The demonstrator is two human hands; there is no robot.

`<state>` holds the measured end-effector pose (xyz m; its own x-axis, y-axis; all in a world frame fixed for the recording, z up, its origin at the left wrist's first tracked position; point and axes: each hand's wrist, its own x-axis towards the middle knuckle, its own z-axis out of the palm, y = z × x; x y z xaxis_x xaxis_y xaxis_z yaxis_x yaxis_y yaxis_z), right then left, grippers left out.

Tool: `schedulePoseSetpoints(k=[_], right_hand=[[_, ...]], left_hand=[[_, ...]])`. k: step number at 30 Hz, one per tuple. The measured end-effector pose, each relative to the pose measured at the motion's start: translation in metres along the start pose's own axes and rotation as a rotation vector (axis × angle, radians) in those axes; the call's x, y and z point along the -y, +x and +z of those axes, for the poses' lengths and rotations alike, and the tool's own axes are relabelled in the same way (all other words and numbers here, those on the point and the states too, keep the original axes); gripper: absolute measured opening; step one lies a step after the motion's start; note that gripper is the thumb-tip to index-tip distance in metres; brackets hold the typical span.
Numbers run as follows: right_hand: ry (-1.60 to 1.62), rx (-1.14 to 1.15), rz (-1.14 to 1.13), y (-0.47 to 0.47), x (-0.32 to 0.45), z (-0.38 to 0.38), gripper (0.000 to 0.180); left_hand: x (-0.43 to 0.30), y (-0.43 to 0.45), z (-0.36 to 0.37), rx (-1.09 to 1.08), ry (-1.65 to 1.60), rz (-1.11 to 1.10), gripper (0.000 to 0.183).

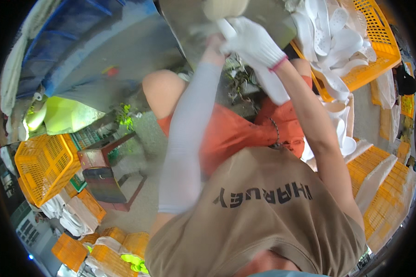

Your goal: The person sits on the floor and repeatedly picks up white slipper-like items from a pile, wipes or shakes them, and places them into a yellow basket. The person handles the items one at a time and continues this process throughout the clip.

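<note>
My right hand [254, 41], in a white knit glove with a pink cuff, is closed on a smooth white piece [273, 85], perhaps a spoon or ladle, whose broad part hangs below the wrist. Against it on the left is my left hand [215, 43], blurred, at the end of a pale arm sleeve; its fingers are mostly hidden. A blurred, cream-coloured rounded object [225, 7], perhaps a polishing wheel, is just beyond both hands. White spoons and ladles [324, 34], some with holes, fill a yellow-orange plastic crate [376, 74] at the upper right.
White cups or bowls [348, 145] stand beside my right thigh. Stacked orange crates [381, 183] are at the right. To the left are an empty crate [46, 166], a low chair [104, 185] and a blue-framed sheet [79, 45]. More crates [111, 256] lie behind, lower left.
</note>
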<state>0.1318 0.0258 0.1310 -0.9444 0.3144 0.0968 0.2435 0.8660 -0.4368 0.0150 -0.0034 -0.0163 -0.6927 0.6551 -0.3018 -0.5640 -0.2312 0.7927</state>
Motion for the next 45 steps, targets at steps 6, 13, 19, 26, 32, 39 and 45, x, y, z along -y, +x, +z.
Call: schedulePoseSetpoints(k=[6, 13, 19, 26, 32, 39, 45], right_hand=[[0.351, 0.246, 0.122, -0.020, -0.009, -0.025, 0.059], [1.143, 0.337, 0.487, -0.118, -0.016, -0.044, 0.089], [0.704, 0.014, 0.299, -0.072, -0.017, -0.032, 0.054], [0.141, -0.046, 0.055, -0.092, -0.003, -0.041, 0.051], [0.773, 0.199, 0.356, -0.120, -0.035, -0.075, 0.051], [0.304, 0.084, 0.182, -0.114, -0.133, -0.049, 0.049], [0.770, 0.154, 0.087, -0.098, -0.058, 0.034, 0.047]], left_hand=[[-0.028, -0.006, -0.004, 0.057, -0.123, -0.073, 0.054], [-0.057, -0.059, -0.033, 0.113, 0.106, 0.109, 0.058], [-0.085, -0.055, 0.014, -0.113, -0.287, 0.004, 0.069], [-0.052, -0.052, -0.002, 0.236, -0.658, -0.076, 0.071], [-0.060, -0.081, -0.011, -0.093, 0.191, -0.063, 0.070], [-0.016, -0.164, 0.044, 0.193, 1.443, 0.716, 0.070], [-0.034, -0.129, -0.049, 0.090, 1.385, 0.627, 0.037]])
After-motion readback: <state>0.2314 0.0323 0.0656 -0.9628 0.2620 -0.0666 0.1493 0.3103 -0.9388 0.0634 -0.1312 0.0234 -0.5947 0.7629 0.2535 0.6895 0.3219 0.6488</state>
